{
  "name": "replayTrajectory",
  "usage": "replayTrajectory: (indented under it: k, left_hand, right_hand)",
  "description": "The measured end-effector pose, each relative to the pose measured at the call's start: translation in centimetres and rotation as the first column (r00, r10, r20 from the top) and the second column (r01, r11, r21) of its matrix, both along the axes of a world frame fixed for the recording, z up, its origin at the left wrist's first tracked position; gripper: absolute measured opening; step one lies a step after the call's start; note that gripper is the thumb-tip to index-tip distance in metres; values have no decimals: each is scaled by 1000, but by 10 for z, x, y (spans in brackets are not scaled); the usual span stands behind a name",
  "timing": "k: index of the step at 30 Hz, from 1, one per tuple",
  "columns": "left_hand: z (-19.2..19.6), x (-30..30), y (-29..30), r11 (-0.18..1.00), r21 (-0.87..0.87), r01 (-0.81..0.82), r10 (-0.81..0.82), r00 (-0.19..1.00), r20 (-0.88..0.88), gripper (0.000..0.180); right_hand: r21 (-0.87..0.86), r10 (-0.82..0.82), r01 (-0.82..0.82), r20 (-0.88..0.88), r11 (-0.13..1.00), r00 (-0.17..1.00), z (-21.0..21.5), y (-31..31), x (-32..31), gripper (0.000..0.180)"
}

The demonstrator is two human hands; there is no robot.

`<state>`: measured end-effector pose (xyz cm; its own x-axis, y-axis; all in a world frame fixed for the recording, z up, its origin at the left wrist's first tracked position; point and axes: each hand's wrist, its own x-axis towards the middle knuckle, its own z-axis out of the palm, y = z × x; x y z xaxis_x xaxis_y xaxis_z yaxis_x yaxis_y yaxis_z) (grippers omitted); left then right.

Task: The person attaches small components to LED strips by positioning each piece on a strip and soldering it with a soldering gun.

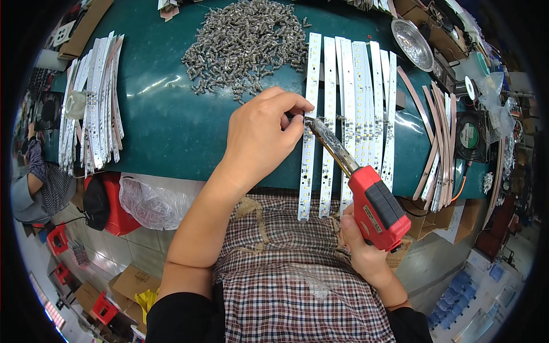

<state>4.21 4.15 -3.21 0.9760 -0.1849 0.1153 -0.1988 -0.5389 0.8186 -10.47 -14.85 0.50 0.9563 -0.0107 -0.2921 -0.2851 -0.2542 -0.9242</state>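
**Small Work Asked for a Steady Grip**

The right hand [363,248] was closed around the handle of a red soldering gun [366,191], and its tip stood over the leftmost white LED strip [307,151]; whether they touched, I could not tell. This strip lay on the green table [154,114], at the left end of a row of white strips [361,108], its far end just beside the heap of small metal parts [249,43]. The left hand [257,137] had thumb and forefinger bent together near the tip, as in a pinch (what they held, if anything, was too small to tell). In my judgement, good work called for a calm right wrist, a slanted tip, and left fingertips clear of the metal, which was probably hot. The thin strip could slide easily, so pressing gently seemed wise.
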Motion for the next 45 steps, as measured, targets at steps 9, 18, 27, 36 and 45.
replayTrajectory:
  k: [9,18,27,36,45]
  left_hand:
    - [5,4,-7,999,-35,5,-7,999,-39,19]
    - [15,-1,-5,998,-56,-6,0,995,-97,20]
    - [24,-11,-8,991,-126,54,-76,982,-175,44]
    - [17,-14,-14,992,-130,-2,-27,976,-216,42]
    - [29,-10,9,992,54,-111,112,993,-23,26]
  right_hand:
    - [57,-257,251,122,966,959,28,-20,-4,8]
    - [-280,-464,725,613,629,639,29,-116,37,26]
    - [-839,-41,518,519,170,854,-13,-162,98,56]
    - [-810,22,575,581,118,814,-18,-172,105,50]
    - [-867,48,495,497,55,866,-22,-179,101,49]
